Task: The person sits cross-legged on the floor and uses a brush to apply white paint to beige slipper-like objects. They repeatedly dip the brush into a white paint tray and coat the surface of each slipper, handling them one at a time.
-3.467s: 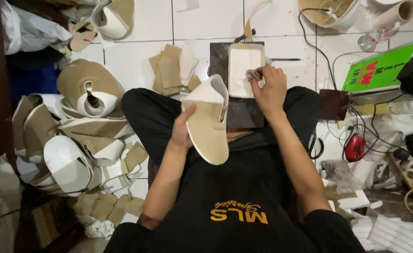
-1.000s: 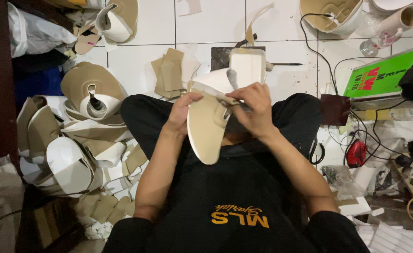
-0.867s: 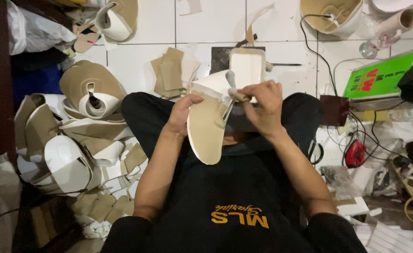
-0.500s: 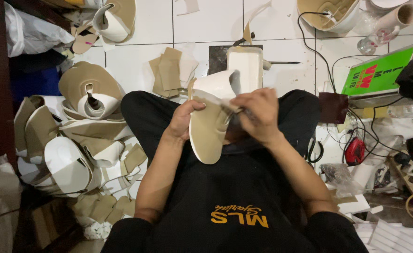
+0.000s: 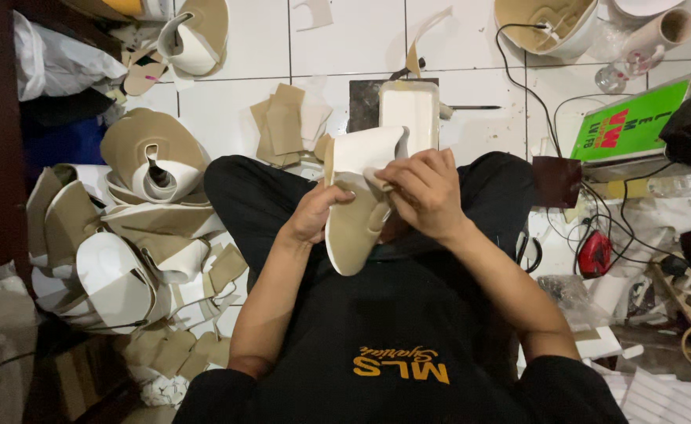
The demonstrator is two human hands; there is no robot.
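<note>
My left hand (image 5: 314,216) grips a beige slipper (image 5: 353,228) with a white edge and a white upper strap, held upright over my lap. My right hand (image 5: 424,188) is closed on a small glue brush whose handle barely shows, pressed against the slipper where the white strap meets the beige sole. Just beyond the slipper a white tray of glue (image 5: 410,110) rests on a dark slab (image 5: 365,98) on the tiled floor.
A heap of beige and white slippers (image 5: 133,228) lies at my left. Cut beige pieces (image 5: 286,122) sit on the floor ahead. At the right are a green box (image 5: 628,122), cables, a red tool (image 5: 594,253) and scissors (image 5: 530,251).
My right hand has come from the glue tray to the slipper and worked the brush along the strap join. The left hand has turned the slipper more edge-on.
</note>
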